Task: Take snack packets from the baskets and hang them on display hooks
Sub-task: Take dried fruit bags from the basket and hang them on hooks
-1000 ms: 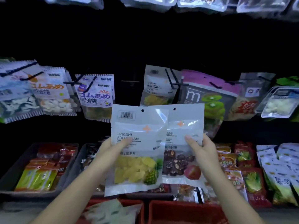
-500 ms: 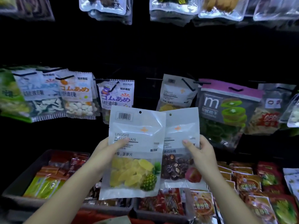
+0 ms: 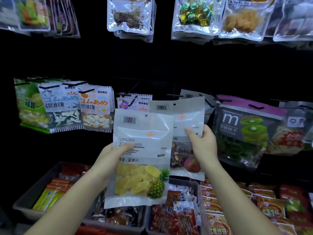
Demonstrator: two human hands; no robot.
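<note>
The person's left hand [image 3: 109,159] and right hand [image 3: 204,147] are bare and slim-fingered. The thumbnail [image 3: 187,130] on the right hand is short and rounded. Below each hand, the left forearm [image 3: 71,197] and right forearm [image 3: 237,197] show bare skin down to the frame's lower edge.

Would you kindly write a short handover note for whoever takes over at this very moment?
Left hand holds the pineapple packet by its left edge.
Right hand holds the plum packet, partly behind the pineapple one and higher, its top near a hook.
Done: both packets are out of the baskets; neither is hung yet.
Left: hang both, then fetch more.
</note>
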